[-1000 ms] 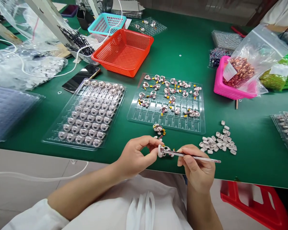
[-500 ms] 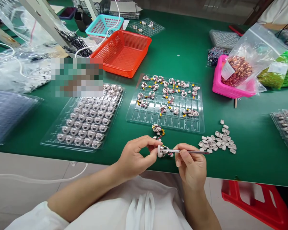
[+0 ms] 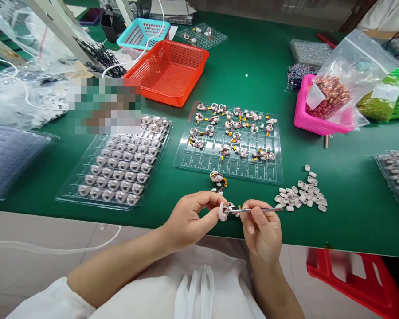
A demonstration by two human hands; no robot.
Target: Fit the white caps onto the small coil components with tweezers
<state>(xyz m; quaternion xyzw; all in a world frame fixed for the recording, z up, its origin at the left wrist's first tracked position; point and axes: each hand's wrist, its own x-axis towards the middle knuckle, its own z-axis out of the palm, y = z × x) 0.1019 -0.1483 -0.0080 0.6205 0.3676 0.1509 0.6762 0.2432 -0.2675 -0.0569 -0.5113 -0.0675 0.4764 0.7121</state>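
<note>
My left hand (image 3: 189, 220) pinches a small white plastic housing (image 3: 222, 212), which looks like an earbud shell, between thumb and index finger. My right hand (image 3: 263, 228) grips slim metal tweezers (image 3: 232, 210), held nearly level. Their tip reaches into or against the housing; which one I cannot tell. Small wired parts (image 3: 232, 207) lie between my hands, partly hidden by the fingers. Just beyond my left fingers sits a white part with dark wires and a yellow tab (image 3: 217, 178). To the right of my right hand lies a pile of small white caps (image 3: 301, 195).
A clear tray (image 3: 193, 163) bears several wired white parts. Left of it stands another tray (image 3: 64, 192) with rows of shells. Red (image 3: 173, 95) and blue (image 3: 128, 40) baskets stand behind; a pink basket (image 3: 301, 117) holds bagged copper-coloured pieces. A red stool (image 3: 362, 283) is below right.
My right hand has shifted slightly left with the tweezers, and their tip sits nearer the housing's inside. The housing has turned a little in my left fingers.
</note>
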